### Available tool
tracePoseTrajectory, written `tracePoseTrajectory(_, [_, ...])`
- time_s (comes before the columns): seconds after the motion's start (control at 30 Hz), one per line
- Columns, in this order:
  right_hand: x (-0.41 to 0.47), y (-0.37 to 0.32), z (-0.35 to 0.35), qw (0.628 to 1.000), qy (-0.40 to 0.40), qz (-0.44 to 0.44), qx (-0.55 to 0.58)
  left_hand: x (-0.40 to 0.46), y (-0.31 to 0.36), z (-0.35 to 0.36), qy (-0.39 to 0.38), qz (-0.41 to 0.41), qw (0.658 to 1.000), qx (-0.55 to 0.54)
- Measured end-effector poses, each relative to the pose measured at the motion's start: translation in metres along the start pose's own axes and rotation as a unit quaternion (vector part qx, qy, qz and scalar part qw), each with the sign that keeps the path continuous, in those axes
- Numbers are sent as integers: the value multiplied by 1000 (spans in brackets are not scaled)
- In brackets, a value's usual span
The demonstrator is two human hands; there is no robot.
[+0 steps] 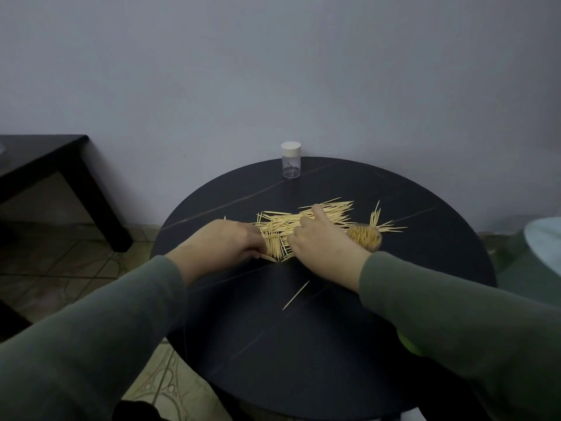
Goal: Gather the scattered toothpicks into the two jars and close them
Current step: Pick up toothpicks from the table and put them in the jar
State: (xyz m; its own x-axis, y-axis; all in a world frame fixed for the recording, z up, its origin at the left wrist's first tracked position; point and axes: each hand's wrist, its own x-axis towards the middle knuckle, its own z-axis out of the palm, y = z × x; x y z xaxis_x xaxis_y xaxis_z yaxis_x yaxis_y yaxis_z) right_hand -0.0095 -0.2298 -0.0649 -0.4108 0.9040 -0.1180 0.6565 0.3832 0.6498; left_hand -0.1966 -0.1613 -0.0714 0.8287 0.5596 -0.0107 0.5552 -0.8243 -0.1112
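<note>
A heap of pale toothpicks (291,226) lies across the middle of the round black table (334,344). My left hand (226,243) sits at the heap's left end, its fingers curled around a bunch of toothpicks. My right hand (318,241) lies on the heap with the fingers spread over the sticks. Just right of that hand stands an open clear jar (365,237) packed with upright toothpicks. A second clear jar (290,161) with a white lid on stands at the table's far edge, almost empty. One toothpick (296,295) lies alone nearer to me.
A few stray toothpicks (381,221) lie behind and right of the open jar. A dark low table (45,165) stands on the tiled floor at the left. A pale rounded object (543,247) shows at the right edge. The wall is close behind the table.
</note>
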Motion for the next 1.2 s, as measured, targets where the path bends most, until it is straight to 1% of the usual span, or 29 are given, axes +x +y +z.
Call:
tracePoseTrajectory(0.17, [0,2,-2,1000,19,2,18,2,6,4,21,16,1000,-3])
tracePoseTrajectory(0.53, [-3,4,-1,999,30,14,32,5,13,1,36,37,999,-8])
tracePoseTrajectory(0.8, [-4,8,-7,996,37,40,65,2,13,4,63,8,997,-44])
tracePoseTrajectory(0.9, [-7,14,-10,991,70,62,100,3,12,2,93,-22,992,-88])
tracePoseTrajectory(1.0, [-11,22,-13,973,139,107,152,7,12,1,155,-59,971,-174])
tracePoseTrajectory(1.1, [-18,34,-14,944,182,159,226,14,21,-6,209,-97,934,-274])
tracePoseTrajectory(1.17, [-24,42,-14,911,204,194,302,19,31,-13,233,-119,906,-334])
tracePoseTrajectory(1.2, [-28,47,-14,885,212,212,356,23,37,-18,242,-127,890,-365])
